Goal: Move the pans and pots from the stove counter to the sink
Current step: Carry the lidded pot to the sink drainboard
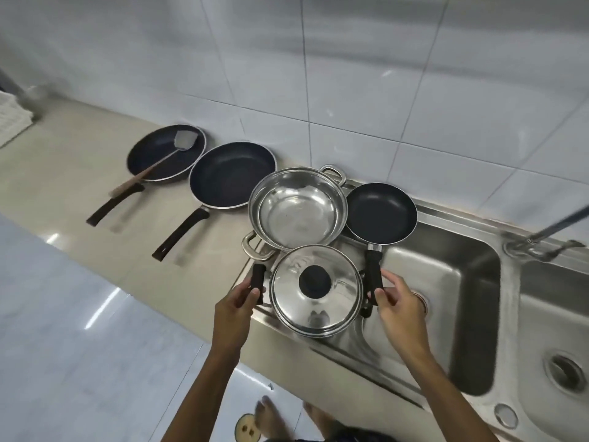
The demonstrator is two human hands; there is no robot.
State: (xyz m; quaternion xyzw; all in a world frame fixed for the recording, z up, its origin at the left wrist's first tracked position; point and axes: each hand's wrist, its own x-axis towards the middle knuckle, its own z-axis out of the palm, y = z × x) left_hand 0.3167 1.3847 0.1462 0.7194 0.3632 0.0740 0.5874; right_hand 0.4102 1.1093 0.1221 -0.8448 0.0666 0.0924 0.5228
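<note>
A steel pot with a lid and a black knob (315,290) hangs over the left rim of the sink (446,275). My left hand (237,303) grips its black left side handle. My right hand (398,303) pinches the black handle on its right side, where the handle of a small dark frying pan (381,213) also lies close. That small pan rests on the sink's back rim. A shiny two-handled steel pan (298,208) sits just behind the pot. Two larger dark frying pans (232,173) (159,157) lie on the counter to the left.
A metal spatula (183,140) lies in the far-left pan. A second basin (567,317) and a faucet (541,232) are on the right. Folded white cloth (12,119) lies at the far left. The tiled wall runs behind the counter. My feet show below.
</note>
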